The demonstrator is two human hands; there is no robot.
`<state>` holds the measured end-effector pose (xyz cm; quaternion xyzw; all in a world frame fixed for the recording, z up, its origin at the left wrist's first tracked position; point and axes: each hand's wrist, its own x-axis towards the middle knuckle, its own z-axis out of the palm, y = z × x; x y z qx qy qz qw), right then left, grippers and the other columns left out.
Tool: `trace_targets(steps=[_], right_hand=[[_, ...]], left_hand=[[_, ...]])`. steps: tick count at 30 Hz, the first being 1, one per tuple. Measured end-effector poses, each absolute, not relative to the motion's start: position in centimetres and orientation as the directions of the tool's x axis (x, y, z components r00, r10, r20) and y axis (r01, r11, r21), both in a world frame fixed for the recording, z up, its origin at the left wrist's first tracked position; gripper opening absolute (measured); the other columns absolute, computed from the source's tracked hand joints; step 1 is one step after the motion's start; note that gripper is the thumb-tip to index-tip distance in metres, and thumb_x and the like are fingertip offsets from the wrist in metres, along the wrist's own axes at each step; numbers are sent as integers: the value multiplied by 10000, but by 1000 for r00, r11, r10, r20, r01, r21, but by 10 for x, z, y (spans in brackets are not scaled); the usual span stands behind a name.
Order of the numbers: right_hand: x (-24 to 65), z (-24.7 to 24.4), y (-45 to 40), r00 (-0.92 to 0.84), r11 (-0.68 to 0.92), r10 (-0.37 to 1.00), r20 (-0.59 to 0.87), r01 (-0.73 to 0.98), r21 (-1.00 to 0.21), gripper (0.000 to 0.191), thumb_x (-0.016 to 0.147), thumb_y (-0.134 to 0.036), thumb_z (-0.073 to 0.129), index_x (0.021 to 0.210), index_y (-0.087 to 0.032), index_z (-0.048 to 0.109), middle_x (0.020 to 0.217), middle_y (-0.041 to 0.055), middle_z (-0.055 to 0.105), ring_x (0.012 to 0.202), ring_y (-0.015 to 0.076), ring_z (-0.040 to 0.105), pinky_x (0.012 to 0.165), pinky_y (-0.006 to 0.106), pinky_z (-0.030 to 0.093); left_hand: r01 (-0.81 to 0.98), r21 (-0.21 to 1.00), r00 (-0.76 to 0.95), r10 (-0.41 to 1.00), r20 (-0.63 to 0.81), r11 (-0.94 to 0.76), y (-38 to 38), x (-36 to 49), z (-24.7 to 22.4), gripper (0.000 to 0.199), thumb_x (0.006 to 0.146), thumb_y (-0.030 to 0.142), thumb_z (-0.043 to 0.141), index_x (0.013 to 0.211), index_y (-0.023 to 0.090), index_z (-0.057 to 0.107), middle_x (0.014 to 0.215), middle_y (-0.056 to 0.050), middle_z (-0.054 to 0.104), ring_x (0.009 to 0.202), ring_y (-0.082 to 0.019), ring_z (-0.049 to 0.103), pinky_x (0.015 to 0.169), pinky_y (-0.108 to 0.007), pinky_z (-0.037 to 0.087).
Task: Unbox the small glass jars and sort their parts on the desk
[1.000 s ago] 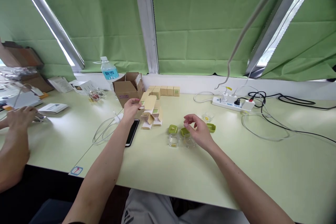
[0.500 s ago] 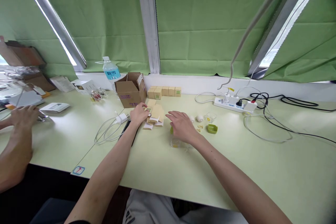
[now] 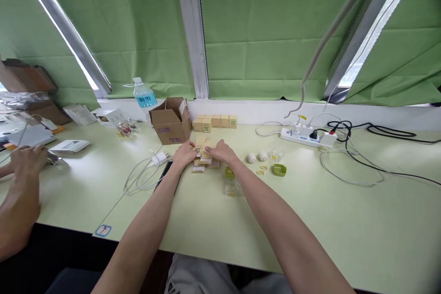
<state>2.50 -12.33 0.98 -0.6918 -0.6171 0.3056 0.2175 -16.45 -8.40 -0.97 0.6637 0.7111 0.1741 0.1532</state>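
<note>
Left hand (image 3: 186, 154): at the left edge of the tan cartons (image 3: 204, 152), fingers touching them
Right hand (image 3: 222, 151): at their right edge, thumb laid on top
Cardboard box (image 3: 171, 124): standing open just beyond the left hand
Small boxes (image 3: 220, 121): in rows beyond both hands
Clear container (image 3: 230, 188): nearer the person than the right hand
White balls (image 3: 251, 158): two, right of the right hand
Green tray (image 3: 279, 170): well right of that hand, on the table (image 3: 206, 220)

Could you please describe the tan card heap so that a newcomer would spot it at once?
Start at the open brown carton beside the blue-labelled bottle on the table. The tan card heap lies in front of it and to the right, between the left hand and right hand. Its pieces overlap untidily, unlike the small boxes lined up behind.
</note>
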Motion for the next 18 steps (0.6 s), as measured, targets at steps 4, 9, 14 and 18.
trace_targets(steps=[4,9,14,18], right_hand=[[18,-3,-109,126,-232,972,-198,651,-723,780,862,-500,773,1435,-74,460,1381,272,652,1264,371,663,921,397,548],[18,-20,-94,146,-279,960,-238,533,-799,449,955,-388,735,1307,-132,626,1301,152,681,1166,279,686,943,415,586],[26,-18,-80,127,-286,958,-256,405,-869,413,1003,-405,683,1340,-173,626,1341,110,648,1150,252,675,963,461,600],[29,-4,-69,128,-264,963,-235,308,-914,413,1007,-407,676,1341,-171,625,1343,109,648,1147,252,675,964,466,600]], left_hand=[[888,460,-23,1000,6,18,-85,-161,-12,433,853,433,707,1234,251,609,1206,-125,774,1106,-317,719,861,-367,507],[866,499,38,999,-5,-31,-83,-160,-17,337,830,430,725,1109,245,687,1134,-106,796,1086,-311,717,870,-352,491],[791,605,77,996,47,-90,-82,-163,-15,369,875,590,654,966,242,732,1006,-94,808,1026,-309,729,852,-348,497],[691,718,58,997,53,-78,-80,-169,-13,637,957,744,408,947,205,747,792,-103,790,923,-309,753,839,-363,528]])
